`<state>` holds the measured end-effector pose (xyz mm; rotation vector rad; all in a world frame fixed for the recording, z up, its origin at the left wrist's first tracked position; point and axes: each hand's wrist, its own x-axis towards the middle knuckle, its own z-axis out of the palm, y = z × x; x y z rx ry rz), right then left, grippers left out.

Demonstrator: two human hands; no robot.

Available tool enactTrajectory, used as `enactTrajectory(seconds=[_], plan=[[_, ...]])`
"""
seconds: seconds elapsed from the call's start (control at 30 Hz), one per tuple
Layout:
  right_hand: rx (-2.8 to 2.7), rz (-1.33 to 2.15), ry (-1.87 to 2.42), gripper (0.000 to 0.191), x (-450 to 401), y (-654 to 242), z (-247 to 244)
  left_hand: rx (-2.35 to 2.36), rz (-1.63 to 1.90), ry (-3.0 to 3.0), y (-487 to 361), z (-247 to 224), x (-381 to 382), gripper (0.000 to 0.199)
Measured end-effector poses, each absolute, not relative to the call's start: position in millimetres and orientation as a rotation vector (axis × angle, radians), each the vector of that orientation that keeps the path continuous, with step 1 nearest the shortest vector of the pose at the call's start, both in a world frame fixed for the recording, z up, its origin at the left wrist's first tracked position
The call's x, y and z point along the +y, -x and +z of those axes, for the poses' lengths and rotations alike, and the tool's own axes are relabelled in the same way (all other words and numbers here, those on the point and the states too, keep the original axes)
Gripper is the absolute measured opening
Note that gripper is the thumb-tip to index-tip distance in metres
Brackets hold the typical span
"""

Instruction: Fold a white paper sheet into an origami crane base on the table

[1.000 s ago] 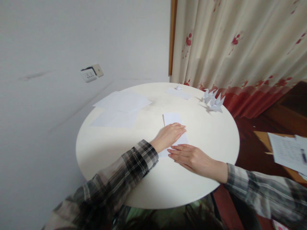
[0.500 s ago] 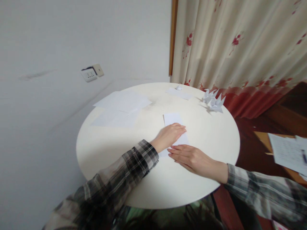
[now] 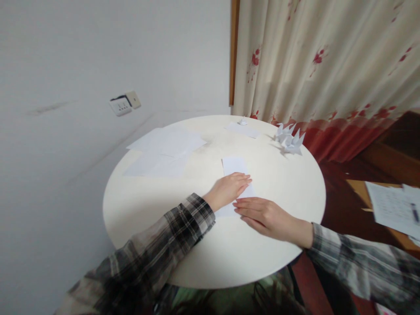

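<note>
A folded sheet of white paper (image 3: 233, 165) lies on the round white table, its far end showing beyond my hands. Across its middle rests my left hand (image 3: 229, 189), palm down with the fingers stretched out and pressing on the sheet. Just nearer to me, my right hand (image 3: 262, 213) lies over the paper's near right part, fingers extended side by side and their tips on the sheet. Neither hand grips anything. Part of the paper is hidden beneath both hands.
Several blank sheets (image 3: 164, 144) overlap at the table's left. Folded paper cranes (image 3: 290, 141) stand at the right rim, and a small folded piece (image 3: 243, 122) sits by a paper slip (image 3: 244, 130) at the back. A side table with written pages (image 3: 390, 205) is at right.
My right hand has slid slightly to the right along the near part of the paper. The left hand stays pressed on the sheet; the view has shifted a little.
</note>
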<state>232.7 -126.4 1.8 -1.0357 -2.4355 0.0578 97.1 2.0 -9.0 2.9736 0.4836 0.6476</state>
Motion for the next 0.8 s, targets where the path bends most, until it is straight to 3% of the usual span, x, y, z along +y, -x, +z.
enactTrajectory(seconds=[0.23, 0.8], plan=[[-2.232, -0.164, 1.432, 0.03, -114.8, -265.0, -0.1, 0.473, 0.717, -2.947, -99.1, -16.8, 5.7, 0.026], [-2.242, -0.195, 1.523, 0.033, -103.0, -265.9, -2.1, 0.567, 0.687, -2.976, -97.8, -12.6, 0.5, 0.028]])
